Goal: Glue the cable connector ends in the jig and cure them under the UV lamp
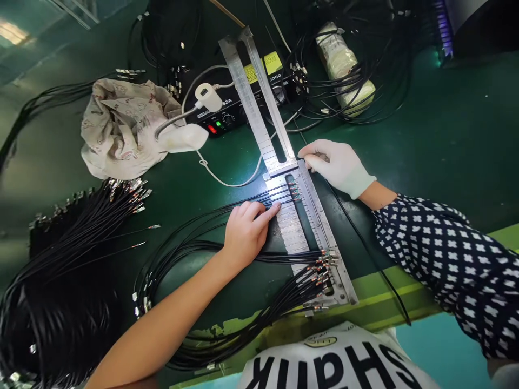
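My bare left hand (247, 229) lies at the left edge of a slotted metal fixture (290, 221), fingers curled over several thin black cables (211, 213) and thumb pressed down on them. The ends of these cables, with small metal terminals (294, 190), rest across the fixture's slot. In a white glove, my right hand (338, 168) is at the fixture's right edge, thumb and forefinger pinched together. What sits between those fingertips is too small to make out. A thicker bunch of black cables (259, 319) lies with its terminals over the fixture's near end.
A black box with lit switches (219, 125) stands behind, partly under the fixture's far arm. A lamp with a white head (184, 138) and a crumpled cloth (121, 124) are at left. Cable bundles (81, 232) fill the left side; a wrapped roll (344, 70) lies among cables at the back.
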`<state>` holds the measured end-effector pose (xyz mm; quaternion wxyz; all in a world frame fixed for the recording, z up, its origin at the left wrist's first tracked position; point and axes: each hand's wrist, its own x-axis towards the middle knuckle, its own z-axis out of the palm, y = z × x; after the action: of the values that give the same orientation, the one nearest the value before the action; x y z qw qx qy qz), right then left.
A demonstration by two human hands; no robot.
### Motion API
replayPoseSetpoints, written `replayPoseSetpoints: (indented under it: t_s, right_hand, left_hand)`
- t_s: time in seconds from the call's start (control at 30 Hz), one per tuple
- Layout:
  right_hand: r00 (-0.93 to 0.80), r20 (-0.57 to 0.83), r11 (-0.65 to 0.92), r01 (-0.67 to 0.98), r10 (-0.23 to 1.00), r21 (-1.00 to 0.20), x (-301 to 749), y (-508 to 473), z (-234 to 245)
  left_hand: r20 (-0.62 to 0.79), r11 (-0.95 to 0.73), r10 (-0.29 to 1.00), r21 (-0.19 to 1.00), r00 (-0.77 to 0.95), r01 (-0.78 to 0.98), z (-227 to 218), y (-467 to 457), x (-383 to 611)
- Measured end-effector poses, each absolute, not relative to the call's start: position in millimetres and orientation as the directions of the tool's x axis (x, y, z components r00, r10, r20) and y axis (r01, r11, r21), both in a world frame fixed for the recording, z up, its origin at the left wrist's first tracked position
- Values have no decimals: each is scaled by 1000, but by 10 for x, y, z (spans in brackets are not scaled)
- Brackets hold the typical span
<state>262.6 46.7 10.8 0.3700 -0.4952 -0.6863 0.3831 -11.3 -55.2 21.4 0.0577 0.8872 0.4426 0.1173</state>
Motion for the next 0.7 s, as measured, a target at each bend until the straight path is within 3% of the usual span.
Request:
replayPoseSetpoints:
  t_s: [0.1,0.23,0.3,0.5,0.6,0.7]
  right_hand:
    - [-208,143,213,369,968,-904,2626,406,87]
    - [-207,154,218,335,966,-917,2703,177,67]
    - [-217,161,231,351,963,-908,2746,66,60]
    - [-211,151,221,364,966,-905,2766,-3,62]
    - [-214,154,226,369,965,-902,2756,14,65]
    - [-213,148,220,375,966,-900,2756,17,69]
  left_hand:
    - [127,-560,826,308,550,769,272,-593,-91]
    - [-70,-384,829,649,554,657,465,-869,-120]
    - [-170,-303,781,738,601,603,534,-1035,-145]
    - [-169,-140,849,841,500,522,531,-1113,-191]
    - [-160,-162,854,823,496,544,540,-1050,-185]
    - [-214,-222,770,793,601,567,565,-1047,-143]
